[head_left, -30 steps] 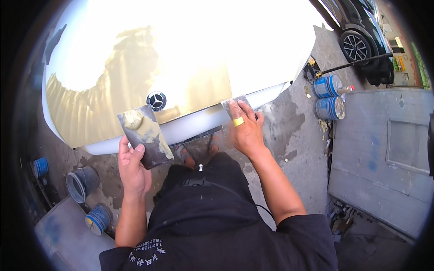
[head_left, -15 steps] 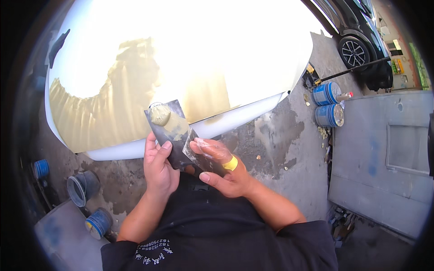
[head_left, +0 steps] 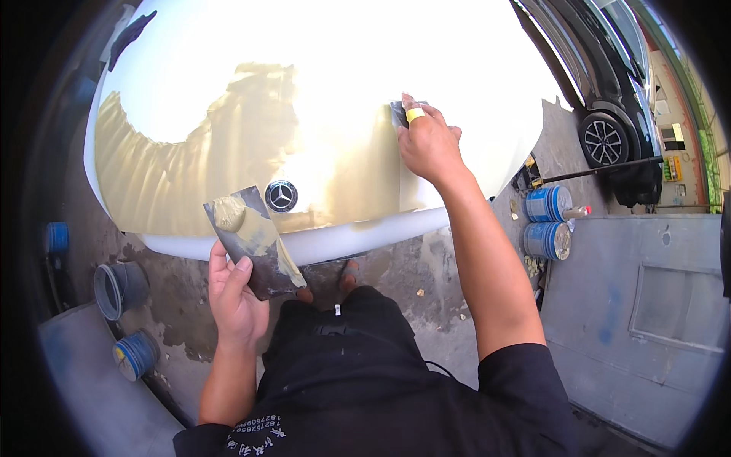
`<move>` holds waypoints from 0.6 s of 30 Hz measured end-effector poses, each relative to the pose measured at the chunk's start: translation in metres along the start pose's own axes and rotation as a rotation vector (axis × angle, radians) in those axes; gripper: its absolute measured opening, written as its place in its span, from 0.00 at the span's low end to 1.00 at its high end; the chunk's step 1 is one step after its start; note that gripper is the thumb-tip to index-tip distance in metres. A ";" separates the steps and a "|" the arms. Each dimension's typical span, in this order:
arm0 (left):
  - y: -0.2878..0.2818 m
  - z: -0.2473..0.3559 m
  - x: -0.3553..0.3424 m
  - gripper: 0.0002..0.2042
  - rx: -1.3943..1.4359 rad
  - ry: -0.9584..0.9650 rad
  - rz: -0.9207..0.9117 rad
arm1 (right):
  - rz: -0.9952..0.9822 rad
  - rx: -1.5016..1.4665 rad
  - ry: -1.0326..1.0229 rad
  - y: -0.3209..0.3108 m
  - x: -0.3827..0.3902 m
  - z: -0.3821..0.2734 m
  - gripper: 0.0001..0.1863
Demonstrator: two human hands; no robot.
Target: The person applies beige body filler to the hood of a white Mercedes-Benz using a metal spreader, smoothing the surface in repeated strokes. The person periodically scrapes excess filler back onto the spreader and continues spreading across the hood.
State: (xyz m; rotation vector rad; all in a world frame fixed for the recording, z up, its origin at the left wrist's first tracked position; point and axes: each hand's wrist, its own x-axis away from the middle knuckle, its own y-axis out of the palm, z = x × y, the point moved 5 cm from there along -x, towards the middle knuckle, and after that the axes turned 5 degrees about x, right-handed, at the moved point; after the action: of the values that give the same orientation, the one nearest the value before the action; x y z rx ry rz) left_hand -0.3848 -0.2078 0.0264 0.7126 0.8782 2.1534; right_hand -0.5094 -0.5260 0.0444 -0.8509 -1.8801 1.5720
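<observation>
- Hood: far centre; we judge it part-coated, tan paste left and near-middle, right side seemingly bare.
- Left hand: our fingers grip a plate with unspread putty.
- Right hand: our fingers hold a spreader against the hood.

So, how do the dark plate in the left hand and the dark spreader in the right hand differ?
The dark plate carries a thick lump of pale paste; no lump shows on the dark spreader. The plate in the left hand is largely visible; the spreader is mostly hidden behind the right hand. Both are dark and hand-held.
</observation>
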 end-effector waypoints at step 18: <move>-0.031 0.014 -0.011 0.20 -0.082 -0.096 0.021 | 0.132 -0.023 -0.086 0.080 0.173 -0.069 0.31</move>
State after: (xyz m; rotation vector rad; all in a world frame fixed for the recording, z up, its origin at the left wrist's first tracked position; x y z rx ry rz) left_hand -0.3559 -0.1946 0.0095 0.7801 0.7315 2.1418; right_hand -0.5610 -0.3413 -0.0211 -0.9493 -1.9401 1.6932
